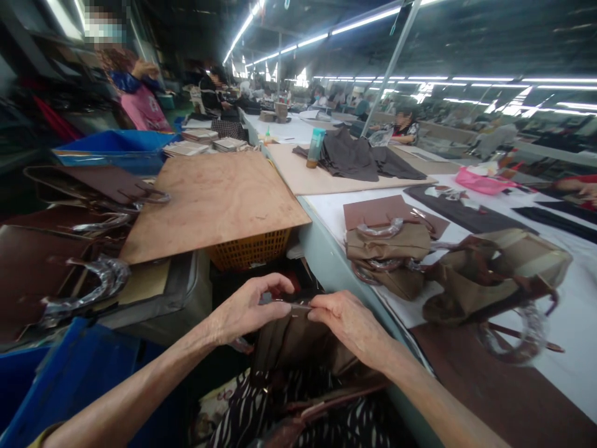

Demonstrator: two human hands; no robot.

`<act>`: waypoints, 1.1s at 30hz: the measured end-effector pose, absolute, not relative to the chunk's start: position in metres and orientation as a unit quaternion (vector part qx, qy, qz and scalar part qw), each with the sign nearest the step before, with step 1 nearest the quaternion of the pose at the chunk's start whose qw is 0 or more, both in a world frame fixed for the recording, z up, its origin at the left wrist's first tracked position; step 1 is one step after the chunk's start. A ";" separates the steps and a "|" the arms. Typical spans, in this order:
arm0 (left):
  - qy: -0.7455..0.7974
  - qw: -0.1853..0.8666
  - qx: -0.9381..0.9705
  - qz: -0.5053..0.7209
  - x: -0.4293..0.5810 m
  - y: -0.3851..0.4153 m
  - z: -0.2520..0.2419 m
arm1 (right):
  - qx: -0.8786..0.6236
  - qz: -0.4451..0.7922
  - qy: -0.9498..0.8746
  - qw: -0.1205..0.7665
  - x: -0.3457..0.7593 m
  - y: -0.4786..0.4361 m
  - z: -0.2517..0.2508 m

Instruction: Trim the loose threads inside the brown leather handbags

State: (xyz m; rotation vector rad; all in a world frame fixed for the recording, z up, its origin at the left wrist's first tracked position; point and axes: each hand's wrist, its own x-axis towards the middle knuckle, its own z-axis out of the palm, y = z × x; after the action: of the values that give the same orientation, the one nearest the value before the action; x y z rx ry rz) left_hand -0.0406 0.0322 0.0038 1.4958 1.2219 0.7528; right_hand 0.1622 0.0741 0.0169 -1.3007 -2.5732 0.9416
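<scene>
Both of my hands meet low in the middle, over my lap. My left hand (247, 308) pinches the top edge of a brown bag (298, 342) with thumb and fingers closed. My right hand (347, 320) grips the same edge from the right, fingers pressed together. A thin strip, perhaps a zipper, runs between the two pinches. The bag hangs down over a dark patterned cloth (261, 404).
A plywood board (209, 199) lies on an orange basket (249, 249) ahead. Brown bags with wrapped handles (387, 246) sit on the white table (573, 311) to the right, more bags at left (69, 274). Blue bins (69, 373) stand at lower left. Other people work farther back.
</scene>
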 end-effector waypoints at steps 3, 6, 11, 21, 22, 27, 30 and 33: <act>0.562 0.540 0.549 0.303 -0.053 0.021 0.002 | -0.433 0.302 -0.848 0.052 0.162 0.073 0.016; 0.574 0.559 0.526 0.285 -0.054 0.012 -0.001 | -0.441 0.296 -0.846 0.045 0.160 0.071 0.016; 0.591 0.524 0.543 0.287 -0.044 0.011 -0.001 | -0.447 0.291 -0.845 0.043 0.159 0.069 0.014; 0.586 0.508 0.552 0.307 -0.035 0.015 -0.009 | -0.437 0.282 -0.854 0.023 0.158 0.064 0.017; 0.579 0.496 0.566 0.313 -0.035 0.014 -0.009 | -0.431 0.285 -0.856 0.017 0.157 0.063 0.018; 0.576 0.471 0.584 0.324 -0.034 0.011 -0.008 | -0.398 0.297 -0.867 0.022 0.148 0.063 0.018; 0.579 0.501 0.558 0.318 -0.034 0.010 -0.007 | -0.397 0.313 -0.862 0.034 0.144 0.063 0.018; 0.576 0.519 0.545 0.320 -0.033 0.009 -0.006 | -0.396 0.335 -0.853 0.044 0.140 0.061 0.019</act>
State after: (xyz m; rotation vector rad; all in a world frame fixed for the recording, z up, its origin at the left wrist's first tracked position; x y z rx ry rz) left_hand -0.0333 0.0093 -0.0064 1.3079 1.3818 0.7668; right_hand 0.1401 0.0610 0.0186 -1.2111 -2.6079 1.0251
